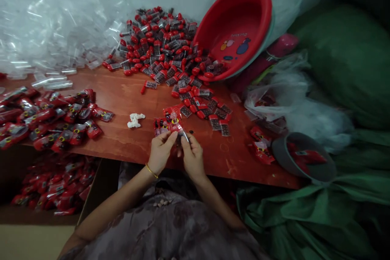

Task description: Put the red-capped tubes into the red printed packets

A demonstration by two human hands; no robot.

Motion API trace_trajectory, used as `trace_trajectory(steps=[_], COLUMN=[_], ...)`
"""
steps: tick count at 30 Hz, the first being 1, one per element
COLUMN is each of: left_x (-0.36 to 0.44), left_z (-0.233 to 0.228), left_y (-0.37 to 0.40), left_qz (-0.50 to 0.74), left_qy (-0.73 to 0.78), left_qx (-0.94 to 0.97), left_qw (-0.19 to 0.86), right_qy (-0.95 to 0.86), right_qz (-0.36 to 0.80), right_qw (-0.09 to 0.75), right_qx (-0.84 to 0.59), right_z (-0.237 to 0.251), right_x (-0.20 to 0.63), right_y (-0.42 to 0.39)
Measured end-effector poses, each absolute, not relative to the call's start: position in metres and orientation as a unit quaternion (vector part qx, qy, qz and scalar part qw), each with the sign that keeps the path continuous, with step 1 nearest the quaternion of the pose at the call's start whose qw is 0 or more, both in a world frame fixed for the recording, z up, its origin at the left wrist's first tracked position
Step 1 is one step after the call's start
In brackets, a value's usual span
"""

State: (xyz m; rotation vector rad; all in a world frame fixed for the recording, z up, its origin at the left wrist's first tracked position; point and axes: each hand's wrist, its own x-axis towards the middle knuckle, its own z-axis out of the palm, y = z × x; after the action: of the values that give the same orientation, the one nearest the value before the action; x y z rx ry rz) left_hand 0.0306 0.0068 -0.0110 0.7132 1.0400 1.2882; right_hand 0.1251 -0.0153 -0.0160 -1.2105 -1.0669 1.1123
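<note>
At the lower middle of the head view, the left hand (160, 152) and right hand (192, 155) are meeting over the table (122, 93) edge, both pinching a red packet (174, 124) that is sticking up just above the fingertips. Upper middle, a heap of small capsules (164, 46) is spilling from a tilted red basin (236, 28). Filled packets (48, 115) are lying at the left.

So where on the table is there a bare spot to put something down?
The bare wood lies between the packed red packets on the left, the pile of red-capped tubes at the back and the white scrap. The near right edge is free too. Around the red basin it is crowded.
</note>
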Motion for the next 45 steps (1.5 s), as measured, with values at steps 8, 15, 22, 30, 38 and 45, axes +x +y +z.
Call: trace_trajectory(steps=[8,15,22,30,38,45], left_x=[0.017,0.014,0.032,0.029,0.023,0.024], left_z=[0.004,0.009,0.000,0.002,0.007,0.008], left_y=[0.023,0.025,0.009,0.013,0.023,0.012], left_qz=[0.539,0.453,0.480,0.533,0.487,0.398], left_qy=[0.420,0.386,0.384,0.381,0.385,0.427], left_qx=[0.353,0.402,0.365,0.314,0.305,0.399], left_qw=[0.639,0.696,0.699,0.687,0.722,0.706], right_qy=[-0.506,-0.464,-0.443,-0.513,-0.599,-0.413], right_qz=[0.459,0.554,0.417,0.419,0.282,0.545], right_qw=[0.524,0.515,0.577,0.524,0.494,0.539], right_qx=[-0.508,-0.461,-0.545,-0.535,-0.563,-0.492], right_z=[-0.017,-0.013,-0.020,-0.013,-0.020,-0.021], right_x=[0.134,0.139,0.129,0.133,0.126,0.122], right_y=[-0.020,-0.013,-0.020,-0.012,-0.020,-0.023])
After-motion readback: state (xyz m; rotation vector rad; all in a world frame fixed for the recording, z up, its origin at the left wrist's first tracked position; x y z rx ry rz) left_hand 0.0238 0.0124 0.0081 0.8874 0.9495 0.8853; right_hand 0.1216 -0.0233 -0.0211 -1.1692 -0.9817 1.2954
